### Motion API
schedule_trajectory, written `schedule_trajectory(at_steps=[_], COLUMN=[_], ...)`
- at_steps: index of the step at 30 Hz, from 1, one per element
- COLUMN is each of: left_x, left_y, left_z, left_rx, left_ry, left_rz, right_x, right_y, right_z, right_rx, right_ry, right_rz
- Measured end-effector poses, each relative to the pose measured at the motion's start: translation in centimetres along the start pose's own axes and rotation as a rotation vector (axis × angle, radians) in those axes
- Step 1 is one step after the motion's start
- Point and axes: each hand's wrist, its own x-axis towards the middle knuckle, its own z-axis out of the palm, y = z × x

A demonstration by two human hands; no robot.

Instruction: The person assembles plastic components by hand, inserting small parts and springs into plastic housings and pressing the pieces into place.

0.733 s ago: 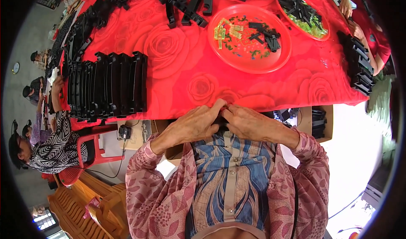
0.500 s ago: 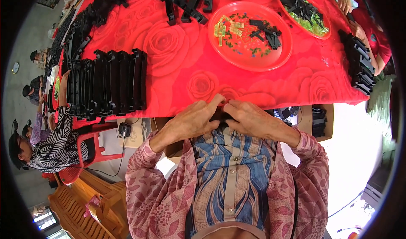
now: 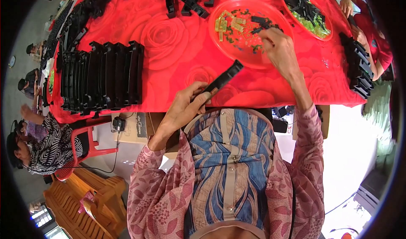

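Note:
My left hand is closed round the near end of a long black plastic bar, which slants up to the right above the table's front edge. Over the right side of a round red plate is my right hand. Its fingers are drawn together at the small black plastic pieces, and whatever they pinch is hidden. Clear yellow pieces lie on the plate's left side.
Many black bars stand in a row at the left on the red cloth. Loose black bars lie at the back. A second plate holds black and yellow-green pieces. Co-workers sit at left and right; another black stack stands right.
Both hands were together at the table's front edge. My right hand has moved up and right to the plate; my left has raised the black bar into view.

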Motion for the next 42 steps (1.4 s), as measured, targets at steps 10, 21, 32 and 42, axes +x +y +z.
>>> schedule_trajectory(at_steps=[10,21,32,42], left_x=[0.4,0.5,0.7,0.4], left_y=[1.0,0.4,-1.2,-0.2], left_z=[-0.8,-0.8,-0.5,0.2], left_rx=[-0.519,-0.683,-0.884,-0.912], left_ry=[0.054,0.009,-0.074,0.065], left_rz=[-0.126,-0.117,-0.080,-0.048], right_x=[3.1,4.1,4.0,3.6], right_y=[2.8,2.5,3.3,2.6], right_z=[2.1,2.0,2.2,2.0], right_rx=[-0.688,-0.805,-0.831,-0.779], right_ry=[-0.294,-0.412,-0.364,-0.261], right_rz=[-0.446,-0.546,-0.622,-0.630])
